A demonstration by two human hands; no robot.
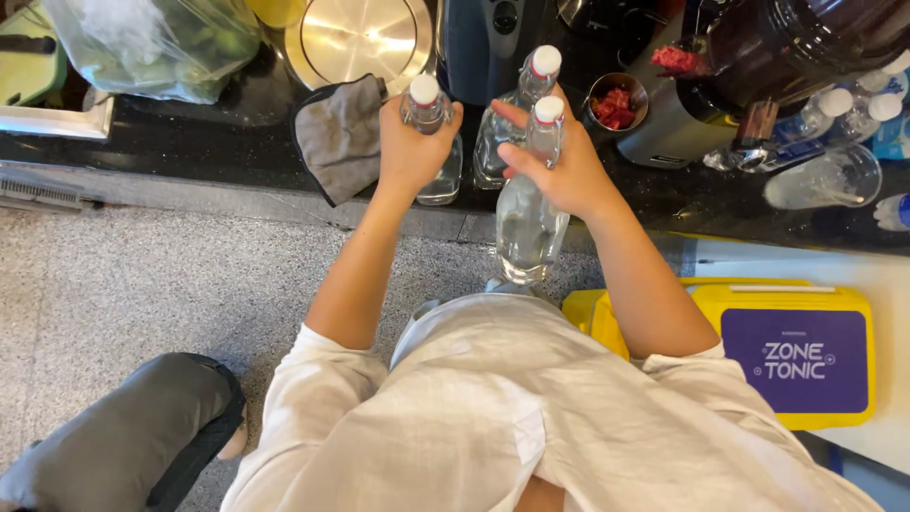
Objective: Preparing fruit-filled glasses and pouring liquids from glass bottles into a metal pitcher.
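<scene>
The left hand (409, 142) is wrapping closed around the neck and shoulder of a clear glass bottle (434, 152) with a white stopper, which is standing at the front edge of the dark counter (190, 142). The right hand (559, 166) is closing on the neck of a second bottle (531, 213), holding it tilted out past the counter edge at about 6 o'clock from the hand, its base hanging free over the speckled floor (123, 284). A third bottle (512, 114) is standing untouched between the two hands, at 12 o'clock from the right one.

The bottles are looking like empty, stiff glass, so probably moderately heavy for their size, smooth and likely slippery, and breakable if knocked together or dropped on the hard floor. The narrow neck just under the stopper is seeming the surest place to hold, with the wider body as a second support.

A grey cloth (343, 133) is lying at 9 o'clock from the left hand, and a small bowl of red pieces (616, 102) at 1 o'clock from the right.
</scene>
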